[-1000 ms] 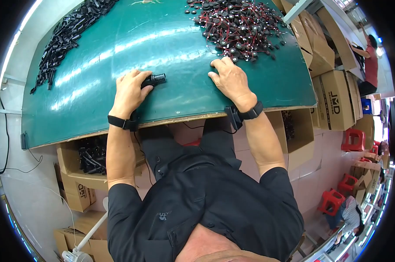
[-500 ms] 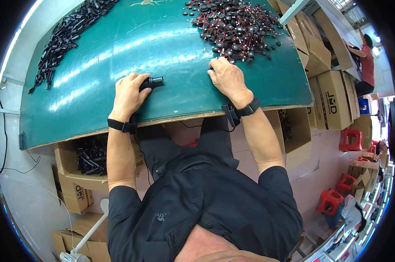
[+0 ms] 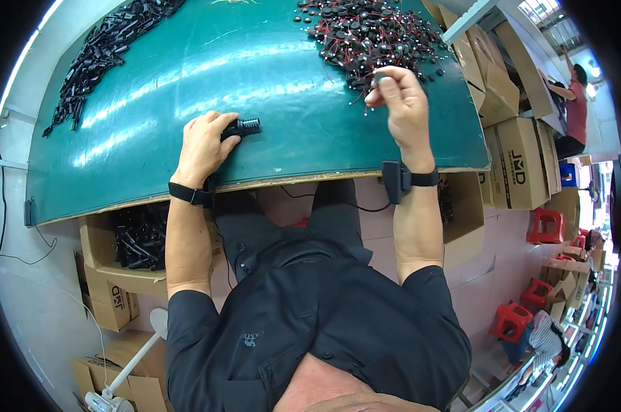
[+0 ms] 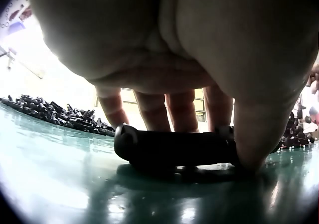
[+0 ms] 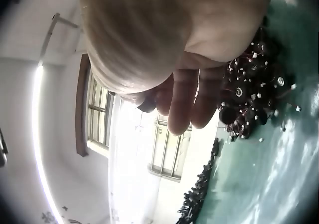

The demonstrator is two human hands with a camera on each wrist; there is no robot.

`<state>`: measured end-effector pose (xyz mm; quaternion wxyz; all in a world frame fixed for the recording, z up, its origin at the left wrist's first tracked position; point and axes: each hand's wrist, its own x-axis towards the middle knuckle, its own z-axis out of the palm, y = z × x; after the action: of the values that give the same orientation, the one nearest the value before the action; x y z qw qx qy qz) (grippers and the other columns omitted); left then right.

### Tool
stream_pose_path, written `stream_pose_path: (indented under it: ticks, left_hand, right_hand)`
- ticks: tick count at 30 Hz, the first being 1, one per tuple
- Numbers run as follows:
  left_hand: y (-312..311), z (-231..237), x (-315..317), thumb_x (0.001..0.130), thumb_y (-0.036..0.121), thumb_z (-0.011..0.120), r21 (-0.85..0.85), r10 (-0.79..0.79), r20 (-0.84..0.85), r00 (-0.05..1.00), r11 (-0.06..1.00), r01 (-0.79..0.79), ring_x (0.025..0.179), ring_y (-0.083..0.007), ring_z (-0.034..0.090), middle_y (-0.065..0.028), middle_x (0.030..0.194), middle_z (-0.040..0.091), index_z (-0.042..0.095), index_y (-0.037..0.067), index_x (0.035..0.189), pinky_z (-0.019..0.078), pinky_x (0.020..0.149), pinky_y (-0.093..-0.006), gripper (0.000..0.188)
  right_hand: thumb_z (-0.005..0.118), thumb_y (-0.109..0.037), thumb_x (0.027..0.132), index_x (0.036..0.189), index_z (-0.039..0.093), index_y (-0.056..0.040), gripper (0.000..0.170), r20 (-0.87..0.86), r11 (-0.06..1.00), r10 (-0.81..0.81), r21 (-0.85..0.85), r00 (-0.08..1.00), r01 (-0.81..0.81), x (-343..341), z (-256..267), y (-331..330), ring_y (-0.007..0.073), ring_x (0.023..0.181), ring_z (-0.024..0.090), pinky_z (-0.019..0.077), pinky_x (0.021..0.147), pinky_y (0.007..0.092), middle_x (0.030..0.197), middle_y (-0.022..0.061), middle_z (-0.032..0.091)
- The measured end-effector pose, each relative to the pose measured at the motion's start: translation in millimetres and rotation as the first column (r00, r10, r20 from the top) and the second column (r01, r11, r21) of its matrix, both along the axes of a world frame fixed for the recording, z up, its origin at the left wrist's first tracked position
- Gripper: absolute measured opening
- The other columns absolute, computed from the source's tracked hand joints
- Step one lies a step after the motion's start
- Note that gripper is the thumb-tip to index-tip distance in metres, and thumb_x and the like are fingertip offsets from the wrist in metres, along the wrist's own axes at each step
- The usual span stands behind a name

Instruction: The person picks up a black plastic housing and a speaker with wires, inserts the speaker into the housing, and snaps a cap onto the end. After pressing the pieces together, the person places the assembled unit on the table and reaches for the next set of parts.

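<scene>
My left hand (image 3: 204, 144) grips a black plastic tube (image 3: 249, 126) with a ribbed end, which sticks out to the right past the thumb. In the left wrist view the tube (image 4: 174, 148) lies low over the green tabletop, fingers behind it and thumb at its right end. Raised by the near edge of a heap of round black discs with red wires (image 3: 372, 41), my right hand (image 3: 410, 113) pinches one small black disc (image 3: 380, 78) between thumb and fingers. Only a dark edge of that disc (image 5: 147, 105) shows in the right wrist view.
A pile of black plastic parts (image 3: 104, 51) lies at the table's far left. Open cardboard boxes (image 3: 94, 254) with parts stand below the near edge of the green table (image 3: 187, 161). More cartons (image 3: 520, 161) and red stools (image 3: 547, 226) are at the right.
My right hand has lifted from the table by the heap, moved right and turned over, with a small black disc now showing in its fingers. The left hand stays on the tube.
</scene>
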<state>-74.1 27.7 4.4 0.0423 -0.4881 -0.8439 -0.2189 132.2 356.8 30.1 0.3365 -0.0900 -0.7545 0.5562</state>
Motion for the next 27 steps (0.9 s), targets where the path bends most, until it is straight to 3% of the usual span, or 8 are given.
stream_pose_path:
  ticks: [1,6,14,17,22,25,26,27]
  left_hand:
    - [1.5,1.8,-2.1,0.084,0.015,0.083,0.004,0.002,-0.002,1.0,1.0,-0.002,0.105,-0.0379,0.068,-0.0142,0.11,0.073,0.075,0.009,0.125,0.0531,0.093,-0.0466,0.043]
    - [6.4,2.7,-6.0,0.084,0.016,0.083,-0.007,0.019,0.014,1.0,1.0,-0.019,0.106,-0.0374,0.068,-0.0137,0.111,0.073,0.074,0.01,0.125,0.052,0.095,-0.0468,0.043]
    - [4.3,0.2,-0.9,0.085,0.019,0.083,-0.066,0.044,0.027,0.999,0.997,-0.042,0.111,-0.0337,0.067,-0.011,0.115,0.072,0.072,0.013,0.131,0.0487,0.102,-0.0468,0.048]
    - [7.0,0.5,1.7,0.085,0.019,0.083,-0.079,0.049,0.045,0.998,0.996,-0.045,0.114,-0.0334,0.066,-0.011,0.119,0.072,0.071,0.013,0.133,0.0475,0.104,-0.0472,0.05]
    - [20.1,3.6,12.4,0.085,0.018,0.083,-0.014,-0.003,-0.029,1.0,1.0,0.003,0.121,-0.0351,0.064,-0.0126,0.128,0.071,0.07,0.011,0.135,0.0459,0.108,-0.0481,0.051]
    - [24.8,1.3,14.1,0.086,0.02,0.083,-0.026,-0.029,-0.014,0.999,0.999,0.028,0.125,-0.0315,0.063,-0.0097,0.13,0.07,0.069,0.014,0.137,0.0406,0.113,-0.05,0.053]
    - [25.5,0.1,14.5,0.086,0.02,0.083,-0.032,-0.023,-0.021,1.0,0.999,0.022,0.126,-0.0316,0.063,-0.0097,0.13,0.07,0.069,0.014,0.137,0.0404,0.114,-0.05,0.053]
    - [25.5,-1.3,14.9,0.086,0.02,0.083,-0.036,-0.014,-0.027,1.0,0.999,0.013,0.126,-0.0316,0.062,-0.0097,0.13,0.07,0.068,0.014,0.137,0.0402,0.114,-0.05,0.053]
  right_hand:
    - [0.065,-0.018,0.109,0.122,0.067,-0.0033,0.02,-0.111,0.966,0.071,-0.24,0.991,-0.096,0.4,3.5,1.6,0.0136,0.084,0.072,0.0605,0.075,0.0296,0.103,0.0054,0.072]
    - [0.064,-0.011,0.109,0.121,0.066,-0.002,0.016,0.034,0.912,0.132,-0.397,0.991,-0.108,-3.9,-5.4,8.8,0.0139,0.086,0.073,0.0614,0.078,0.0294,0.105,0.0057,0.072]
    - [0.069,-0.002,0.099,0.117,0.07,-0.001,0.017,0.18,0.991,0.116,-0.082,0.977,-0.103,9.6,-44.2,-0.6,0.0114,0.086,0.07,0.0591,0.078,0.0269,0.105,0.0048,0.071]
    - [0.07,0.001,0.094,0.112,0.074,-0.0029,0.019,0.197,0.986,-0.045,0.165,0.979,0.012,12.6,-51.7,-0.4,0.01,0.081,0.067,0.0566,0.074,0.0266,0.104,0.0023,0.069]
    - [0.07,0.001,0.092,0.11,0.075,-0.0045,0.019,0.156,0.931,-0.258,0.303,0.953,0.203,7.8,-54.5,0.8,0.0093,0.079,0.064,0.0542,0.072,0.0259,0.102,0.0017,0.068]
    - [0.073,-0.004,0.089,0.11,0.076,-0.0058,0.021,0.158,0.906,-0.302,0.353,0.94,0.232,5.7,-53.8,6.2,0.0217,0.081,0.07,0.0582,0.073,0.0338,0.102,0.0094,0.069]
    - [0.073,-0.004,0.089,0.11,0.076,-0.0058,0.021,0.156,0.906,-0.305,0.353,0.94,0.235,6.4,-52.8,6.4,0.0217,0.081,0.07,0.0582,0.073,0.0338,0.102,0.0094,0.069]
    - [0.075,-0.005,0.089,0.111,0.076,-0.0059,0.021,0.062,0.816,-0.371,0.499,0.926,0.293,6.1,-48.5,2.2,0.0231,0.084,0.07,0.0581,0.076,0.035,0.102,0.0093,0.069]
